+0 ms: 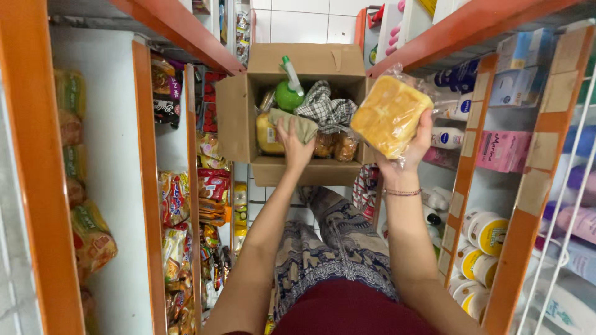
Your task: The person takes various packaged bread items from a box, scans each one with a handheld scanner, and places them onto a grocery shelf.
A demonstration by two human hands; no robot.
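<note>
An open cardboard box (234, 118) stands on the floor ahead of me between two shelving units. My left hand (293, 144) reaches into it and grips an olive-green cloth (302, 126) lying over bagged goods. Inside the box are also a green spray bottle (289, 92), a checked cloth (325, 107) and clear bags of brown baked goods (336, 146). My right hand (410, 152), with a thin bracelet at the wrist, holds up a clear-wrapped yellow loaf of bread (388, 115) beside the box's right edge.
Orange-framed shelves flank the narrow aisle: snack packets (176, 198) on the left, boxes, lotion bottles (448, 138) and round tubs (486, 231) on the right. White wire racks (562, 217) stand at the far right. Tiled floor (257, 197) shows below the box.
</note>
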